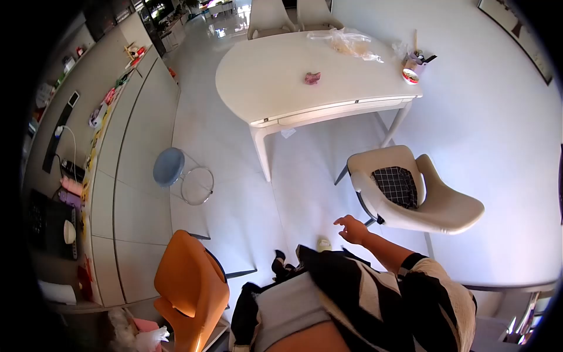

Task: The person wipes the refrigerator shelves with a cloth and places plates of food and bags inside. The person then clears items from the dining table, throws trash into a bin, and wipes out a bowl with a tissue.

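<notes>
A person's right hand hangs released, fingers loosely bent and clasping nothing, near a beige chair in a bright room; the left hand is out of frame, and its grip cannot be told. The chair stands to the right of the hand, between the table and the person, with a black-and-white checked cushion on its seat. The arm runs back to a black-and-cream garment at the bottom of the view.

Ahead, a white table with a rounded left end bears a small crumpled pink item near its middle. A clear plastic bag lies toward the far edge, and a red-rimmed bowl sits at the right end, just beside a holder of upright items. Two pale chairs stand beyond.

To the left, a blue-seated stool stands on the pale floor near a row of cabinets, with an orange chair closer to the camera. Pink and purple bottles sit behind the cabinets' edge.
</notes>
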A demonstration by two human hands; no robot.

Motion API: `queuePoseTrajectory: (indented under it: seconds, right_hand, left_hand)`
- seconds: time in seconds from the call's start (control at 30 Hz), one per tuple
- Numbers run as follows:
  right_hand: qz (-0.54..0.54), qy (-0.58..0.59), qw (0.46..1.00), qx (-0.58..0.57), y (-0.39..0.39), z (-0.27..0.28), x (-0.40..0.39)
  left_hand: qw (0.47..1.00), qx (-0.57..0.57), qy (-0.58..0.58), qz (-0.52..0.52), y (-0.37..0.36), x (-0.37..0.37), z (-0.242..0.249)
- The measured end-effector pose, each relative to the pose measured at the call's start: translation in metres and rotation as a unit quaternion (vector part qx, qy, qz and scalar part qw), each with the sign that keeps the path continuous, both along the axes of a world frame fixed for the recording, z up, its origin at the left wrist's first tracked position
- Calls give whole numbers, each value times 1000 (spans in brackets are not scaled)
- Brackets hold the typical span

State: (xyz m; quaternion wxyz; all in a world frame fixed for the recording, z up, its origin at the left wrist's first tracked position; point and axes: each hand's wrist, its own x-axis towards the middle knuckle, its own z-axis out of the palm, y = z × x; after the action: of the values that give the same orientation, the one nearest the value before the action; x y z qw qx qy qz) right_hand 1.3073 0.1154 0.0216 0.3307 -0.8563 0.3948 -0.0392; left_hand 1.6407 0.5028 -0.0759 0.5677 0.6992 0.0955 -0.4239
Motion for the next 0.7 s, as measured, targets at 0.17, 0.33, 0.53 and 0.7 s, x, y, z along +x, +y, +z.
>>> queuePoseTrajectory:
  seconds: [0.17, 0.33, 0.53, 0.7]
  right_hand:
    - [72, 0, 987, 143, -64, 7, 8]
    - [116, -59, 987, 96, -106, 10, 67]
    - [17, -144, 987, 73, -205, 2, 67]
    - [-178, -152, 970, 66, -249, 10, 39]
  left_hand:
    - [977, 28, -127, -169, -114, 7, 4]
    - [894, -80, -325, -299, -235, 73, 71]
    - [812, -89, -430, -385, -406, 64, 142]
    - [786, -197, -400, -428, -538, 55, 153]
